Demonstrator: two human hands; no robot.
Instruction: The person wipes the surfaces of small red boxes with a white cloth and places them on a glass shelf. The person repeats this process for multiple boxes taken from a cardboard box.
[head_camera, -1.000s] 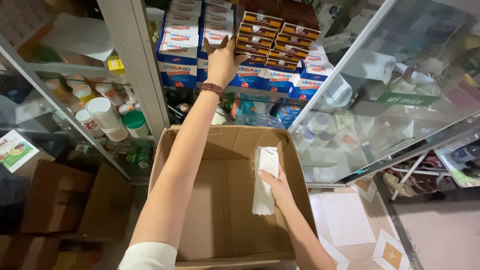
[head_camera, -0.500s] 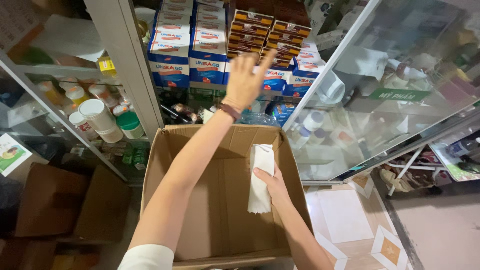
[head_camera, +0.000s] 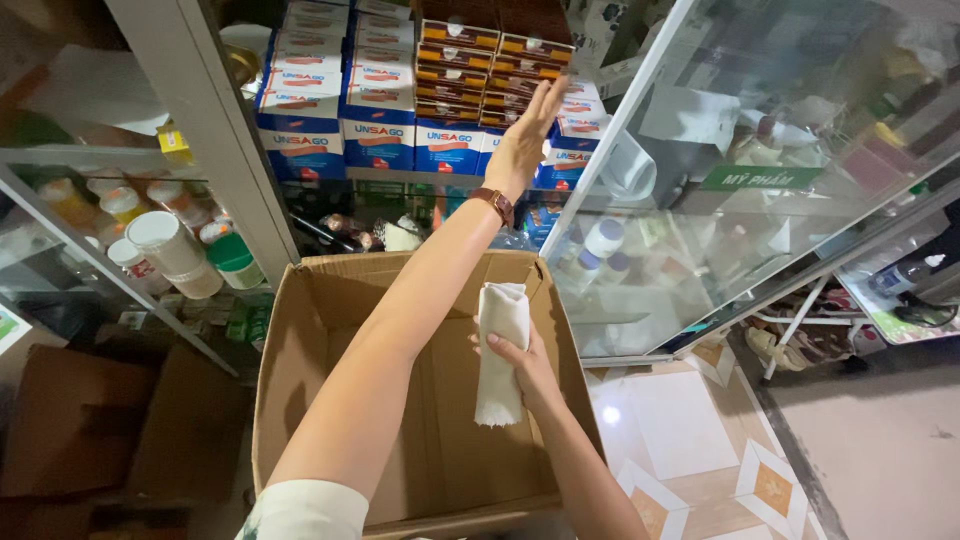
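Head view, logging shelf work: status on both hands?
Left hand open, raised at stacked boxes. Right hand grips white cloth over open carton. Nothing between.

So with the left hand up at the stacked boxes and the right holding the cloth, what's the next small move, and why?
Probably close the left hand onto one of the brown boxes: its open fingers are spread right at that stack on the shelf, gripping nothing yet. The right hand holds a white cloth over the open cardboard box.

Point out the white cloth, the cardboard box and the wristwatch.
white cloth (head_camera: 500, 345): head view, middle of the folded cloth.
cardboard box (head_camera: 300, 380): head view, inner left wall.
wristwatch (head_camera: 497, 204): head view, brown strap on the raised wrist.
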